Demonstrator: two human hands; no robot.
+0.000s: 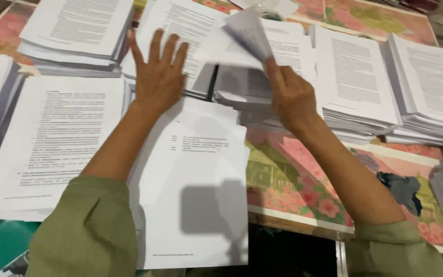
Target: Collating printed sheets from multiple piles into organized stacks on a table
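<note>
My left hand (158,73) is spread flat, fingers apart, over the far end of a white paper stack (201,190) lying in front of me. My right hand (289,92) pinches a few printed sheets (244,38) and lifts them, blurred, above a middle stack (242,84). Both arms wear olive-green sleeves.
Several stacks of printed pages surround the hands: a near-left stack (57,138), a far-left stack (78,31), and two right stacks (355,82) (431,87). They lie on a floral pink and green cloth (303,179). A teal edge (1,241) shows at the bottom left.
</note>
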